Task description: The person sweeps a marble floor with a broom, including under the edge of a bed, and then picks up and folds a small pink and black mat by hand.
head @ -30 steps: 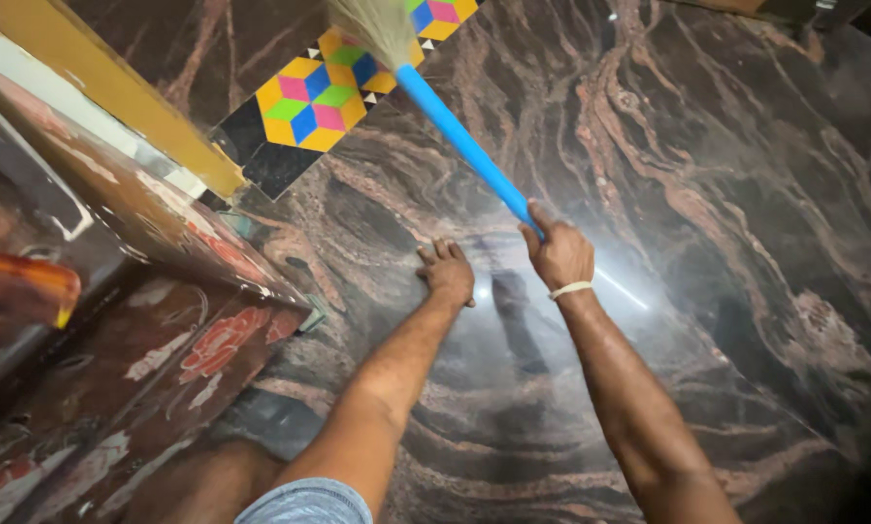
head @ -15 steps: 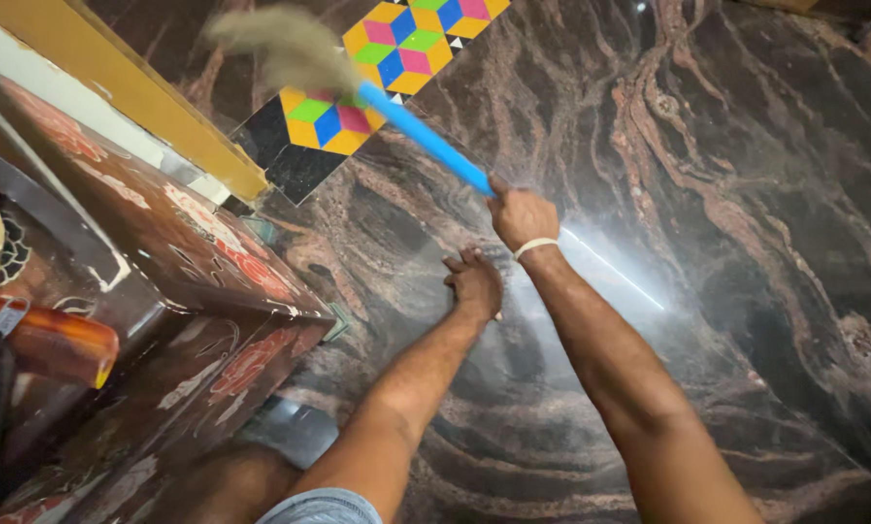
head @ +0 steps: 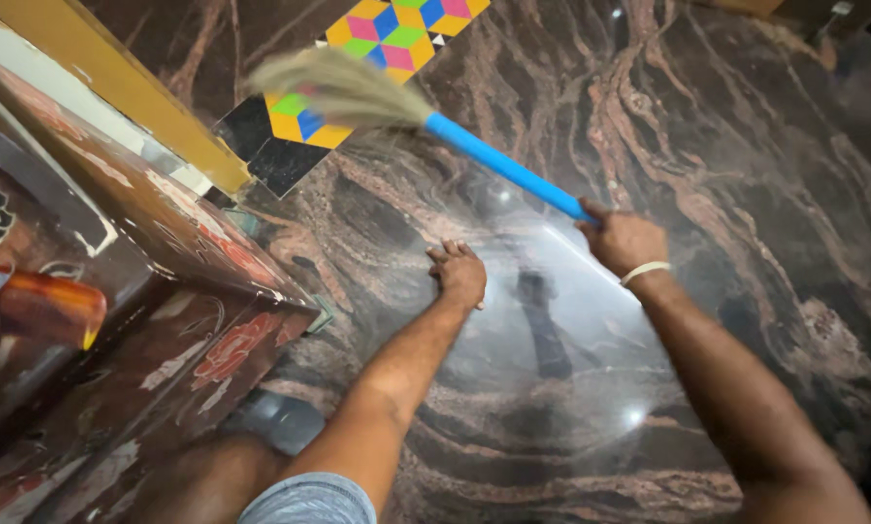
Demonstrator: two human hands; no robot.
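My right hand [head: 622, 238] grips the blue handle of a grass broom [head: 498, 162]. Its straw head [head: 343, 89] lies over the floor by a strip of bright multicoloured cube-pattern tiles [head: 382, 39]. My left hand [head: 459, 271] rests flat, palm down, on the glossy dark brown marble floor [head: 746, 146], bracing me. A pale band circles my right wrist.
A dark lacquered wooden cabinet [head: 134, 291] with red flower designs stands at the left, its corner close to my left arm. Behind it runs a yellow and white frame edge [head: 115, 87]. An orange-brown object [head: 37, 306] sits at the far left.
My right hand has swung rightwards and slightly down with the broom, and the straw head has swept to the right across the coloured tiles. My left hand stays planted on the floor.
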